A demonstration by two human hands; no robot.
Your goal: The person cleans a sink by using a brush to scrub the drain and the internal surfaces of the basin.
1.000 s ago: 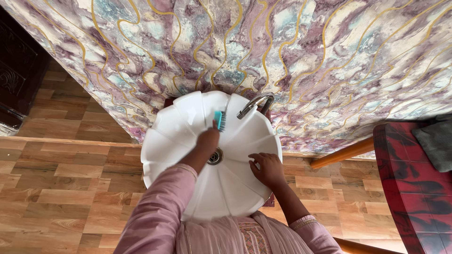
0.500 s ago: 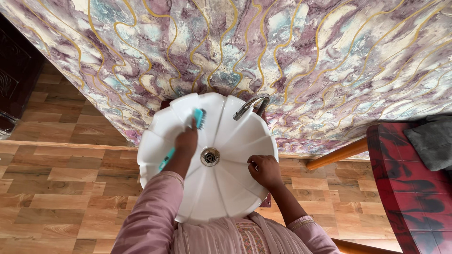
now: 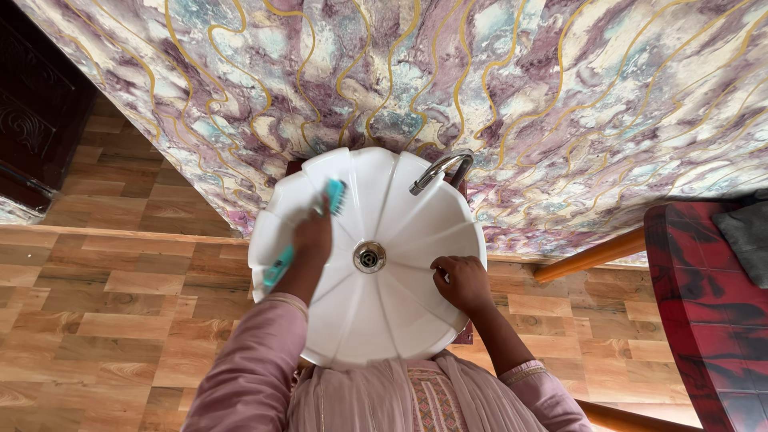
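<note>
Teal brush (image 3: pixel 332 196) on upper-left inner wall of white fluted sink (image 3: pixel 400 328), bristle head up, handle end sticking out lower left. Left hand (image 3: pixel 310 240) fingers wrapped around its handle. Right hand (image 3: pixel 460 280) rests on right sink wall, fingers curled, holding nothing. Chrome tap (image 3: pixel 436 170) at back rim, drain (image 3: pixel 369 257) in the centre.

Brush (image 3: pixel 334 196) in basin (image 3: pixel 400 320), left of faucet (image 3: pixel 436 170).
</note>
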